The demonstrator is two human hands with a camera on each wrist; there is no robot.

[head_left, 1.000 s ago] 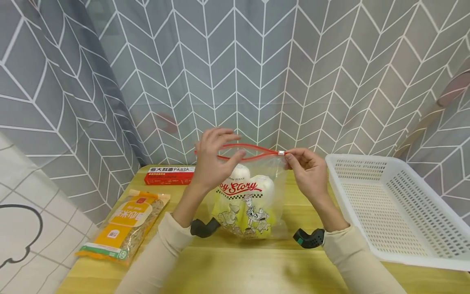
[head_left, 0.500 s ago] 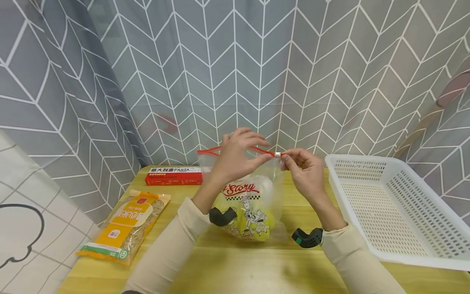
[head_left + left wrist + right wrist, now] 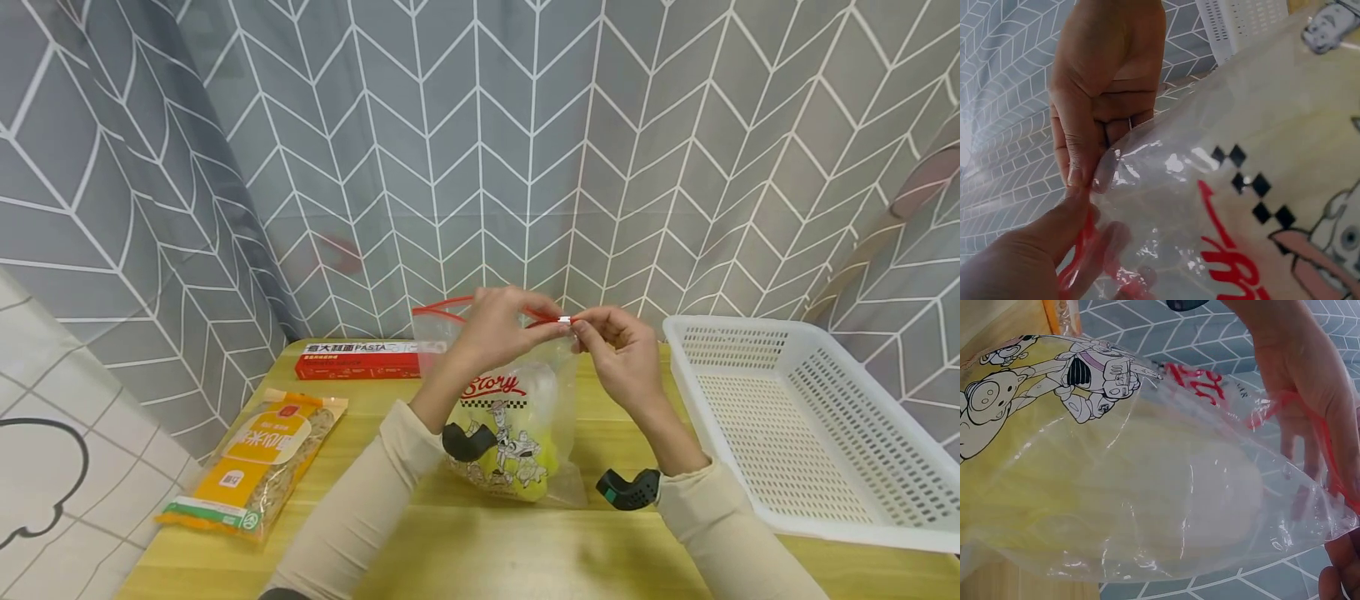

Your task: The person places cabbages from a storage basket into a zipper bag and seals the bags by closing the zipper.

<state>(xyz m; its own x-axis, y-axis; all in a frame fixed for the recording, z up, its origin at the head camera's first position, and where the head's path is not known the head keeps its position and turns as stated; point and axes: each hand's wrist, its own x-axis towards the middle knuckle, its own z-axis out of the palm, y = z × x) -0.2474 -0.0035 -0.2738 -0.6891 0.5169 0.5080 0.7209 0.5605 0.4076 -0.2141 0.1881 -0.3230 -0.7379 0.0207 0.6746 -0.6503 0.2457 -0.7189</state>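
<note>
A clear zip bag (image 3: 517,417) with "Toy Story" print stands upright on the table (image 3: 480,550). White and yellow-green contents show through it; their kind cannot be told. Along its mouth runs a red zip strip with a white slider (image 3: 564,319) near the right corner. My left hand (image 3: 491,332) pinches the strip at the slider, its thumb in front and fingers behind the plastic, as the left wrist view shows. Just beyond the slider, my right hand (image 3: 628,354) pinches the bag's right top corner. Left of my hands, the mouth gapes slightly.
A red and white pasta box (image 3: 360,364) lies at the back left, partly behind the bag. In front of it is an orange-labelled packet (image 3: 258,458). A white perforated basket (image 3: 720,462) stands at the right. Patterned grey curtain (image 3: 450,150) hangs behind.
My left hand has moved right along the bag's mouth, from its left part to the slider, and its fingers have closed there. The right hand stays nearly in place at the corner.
</note>
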